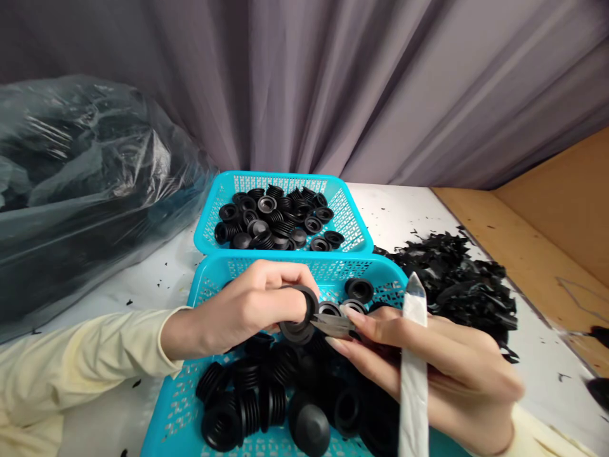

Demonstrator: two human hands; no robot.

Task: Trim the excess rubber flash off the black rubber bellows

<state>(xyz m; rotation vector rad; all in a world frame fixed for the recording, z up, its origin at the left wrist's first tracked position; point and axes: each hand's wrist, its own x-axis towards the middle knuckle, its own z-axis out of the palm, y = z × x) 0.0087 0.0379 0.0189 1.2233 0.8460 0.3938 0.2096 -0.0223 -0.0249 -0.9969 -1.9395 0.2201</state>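
Over the near basket, my left hand (257, 304) is closed around a black ribbed rubber bellows (297, 331), its round flanged end turned toward my right hand. My right hand (428, 355) is closed on a small cutting tool (335, 325) with pointed metal jaws. The tool's tip touches or nearly touches the rim of the bellows. Across the right fingers stands a white-wrapped strip (413, 368) with a clear pointed end; how it joins the tool is hidden. Below both hands, more black bellows (247, 406) fill the blue near basket (178, 406).
Behind it, a second blue basket (356, 235) holds many similar bellows. A heap of black rubber scraps (457, 285) lies on the white table at right. A large clear plastic bag (90, 171) of dark contents stands at left. A grey curtain (304, 82) hangs behind.
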